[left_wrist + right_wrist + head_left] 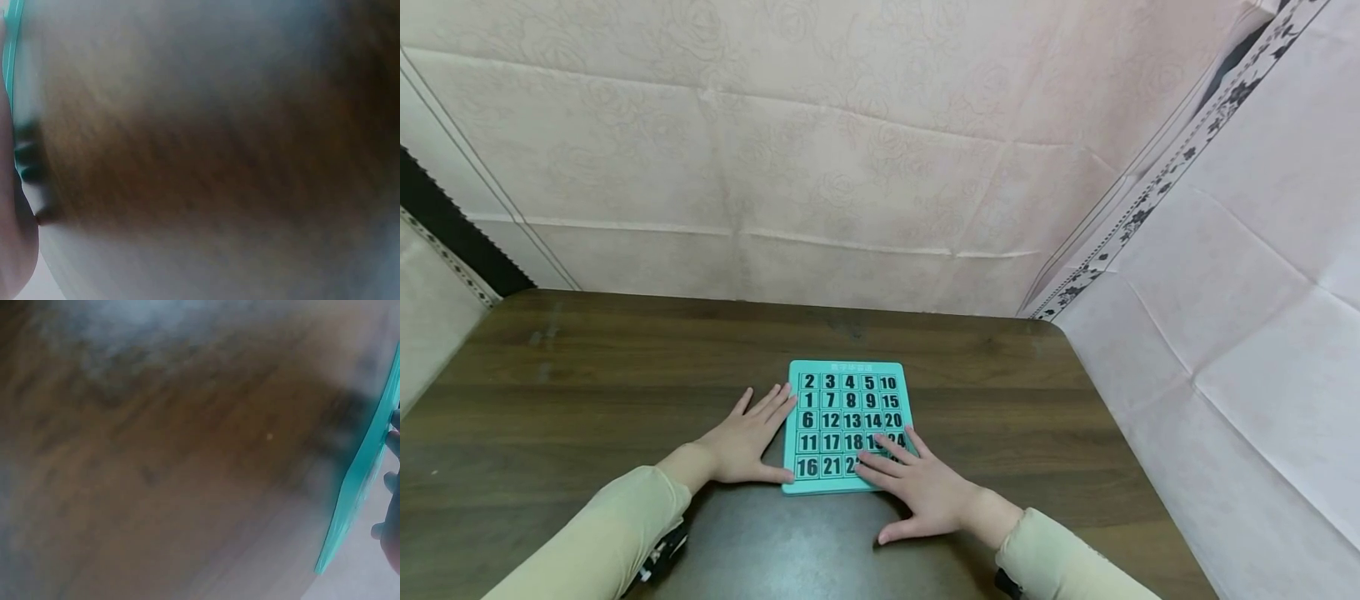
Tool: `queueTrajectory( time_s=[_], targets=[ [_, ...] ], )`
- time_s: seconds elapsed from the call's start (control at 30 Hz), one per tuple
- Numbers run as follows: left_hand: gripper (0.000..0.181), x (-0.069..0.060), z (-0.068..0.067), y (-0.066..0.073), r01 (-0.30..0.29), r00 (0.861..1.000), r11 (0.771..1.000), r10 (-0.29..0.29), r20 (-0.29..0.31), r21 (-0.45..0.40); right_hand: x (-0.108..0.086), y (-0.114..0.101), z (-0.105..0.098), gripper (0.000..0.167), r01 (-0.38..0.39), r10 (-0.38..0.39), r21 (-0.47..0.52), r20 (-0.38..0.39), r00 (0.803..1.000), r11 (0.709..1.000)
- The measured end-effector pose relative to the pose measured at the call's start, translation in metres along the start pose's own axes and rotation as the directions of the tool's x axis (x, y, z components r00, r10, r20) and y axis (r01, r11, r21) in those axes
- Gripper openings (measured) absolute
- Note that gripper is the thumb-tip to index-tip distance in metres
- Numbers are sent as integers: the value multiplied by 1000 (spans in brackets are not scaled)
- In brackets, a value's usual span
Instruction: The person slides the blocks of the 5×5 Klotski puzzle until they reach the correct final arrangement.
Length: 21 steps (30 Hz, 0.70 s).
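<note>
A turquoise number slide puzzle (841,410) lies flat on the table, with rows of black-numbered tiles. Its top row reads 2, 3, 4, 5, 10. At its left edge is my left hand (741,442), fingers straight and spread, fingertips and thumb tip touching the frame. My right hand (925,493) reaches over the lower right corner, its fingertips on the tiles there and its thumb off the board. The fingers hide several lower right tiles. The left wrist view catches a sliver of the puzzle's edge (9,62); the right wrist view shows its side (353,487) beside several fingertips (391,481).
The dark brown wooden table (625,367) spreads around the puzzle. Behind it hangs a pale patterned cloth (820,183), and another white cloth (1247,333) with a floral border runs along the right side.
</note>
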<state>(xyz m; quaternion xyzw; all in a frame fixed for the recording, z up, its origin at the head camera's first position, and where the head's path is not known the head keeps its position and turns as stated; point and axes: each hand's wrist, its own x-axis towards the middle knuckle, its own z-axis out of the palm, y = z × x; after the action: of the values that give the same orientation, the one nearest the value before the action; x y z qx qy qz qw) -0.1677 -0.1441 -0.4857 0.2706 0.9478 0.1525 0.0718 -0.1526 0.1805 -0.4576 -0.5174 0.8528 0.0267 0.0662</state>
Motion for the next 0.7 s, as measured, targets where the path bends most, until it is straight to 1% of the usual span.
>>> queueTrajectory(
  time_s=[0.1,0.2,0.27,0.33,0.4,0.57,0.7],
  targets=[
    [113,-1,0,1,2,1000,1000,-2,1,-3,-1,4,-5,86,-8,9,24,-43,999,1000],
    [113,-1,-1,2,1,1000,1000,-1,-1,-6,-6,11,-11,90,-39,44,48,-104,994,998],
    [113,-1,-1,1,0,1000,1000,0,-2,-1,-11,17,-14,91,-60,67,58,-128,989,997],
    [112,-1,-1,1,-3,1000,1000,3,-6,-2,-17,22,-14,92,-73,79,53,-129,988,996],
    [112,-1,-1,1,-4,1000,1000,4,-4,-1,-23,25,-11,91,-75,81,49,-113,990,996],
    [112,0,-1,3,-7,1000,1000,7,-2,-7,-40,26,2,86,-51,56,46,-93,994,998],
    [111,0,-2,3,-5,1000,1000,5,-2,-13,-48,25,10,85,-29,31,23,-107,994,999]
  ],
)
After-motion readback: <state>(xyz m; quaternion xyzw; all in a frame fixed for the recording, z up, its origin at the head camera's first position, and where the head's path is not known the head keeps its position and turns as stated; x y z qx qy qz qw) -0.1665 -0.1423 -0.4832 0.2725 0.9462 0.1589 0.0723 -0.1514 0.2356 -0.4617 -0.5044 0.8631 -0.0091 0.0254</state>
